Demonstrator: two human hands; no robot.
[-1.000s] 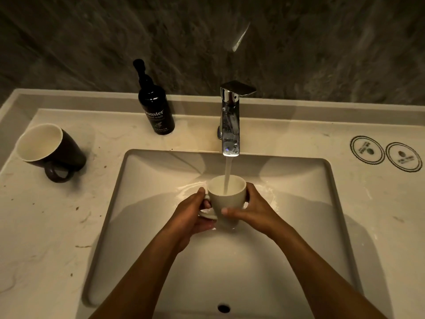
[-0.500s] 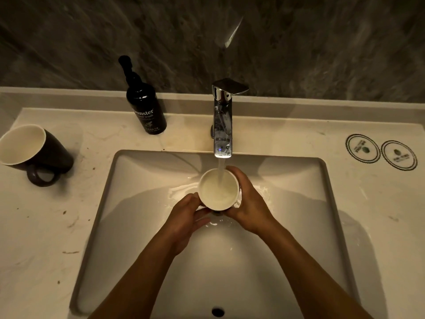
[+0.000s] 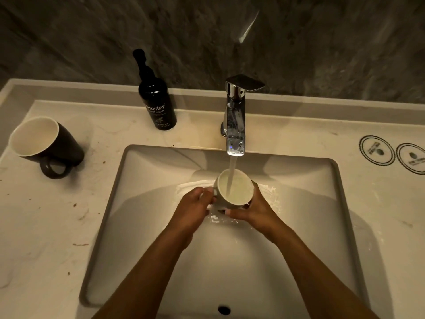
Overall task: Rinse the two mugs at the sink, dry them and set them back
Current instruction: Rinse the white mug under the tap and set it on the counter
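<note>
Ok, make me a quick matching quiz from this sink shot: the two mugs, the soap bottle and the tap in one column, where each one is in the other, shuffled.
Things:
1. white mug
2. dark mug
3. soap bottle
4. tap

Places:
A. on the counter, far left
B. behind the basin, centre, water running
C. held in both hands under the stream
D. by the back ledge, left of the tap

Pairs: 1-C, 2-A, 3-D, 4-B

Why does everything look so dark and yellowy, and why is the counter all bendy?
Head view: dim warm light tints the counter yellowish; the wall is nearly black with one bright glare streak; the wide lens curves the counter's edges; the chrome tap glints.
</note>
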